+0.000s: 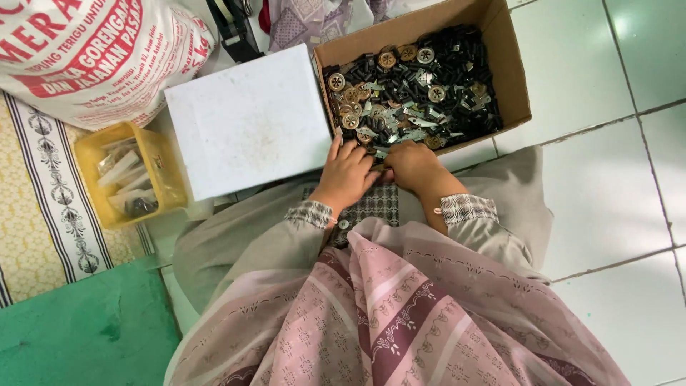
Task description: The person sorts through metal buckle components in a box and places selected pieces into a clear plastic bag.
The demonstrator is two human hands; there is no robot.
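Both hands meet at the box (pixel 511 68) rim: left hand (pixel 348 174) and right hand (pixel 413 166) curl, seemingly pinching small parts (pixel 414 86); a slip could scatter them into the lap.

– What packages can you see?
– I see a brown cardboard box (pixel 509 64) on the floor, a flat white box (pixel 250 118) beside it, and a big white-and-red sack (pixel 93 57) at the top left corner.
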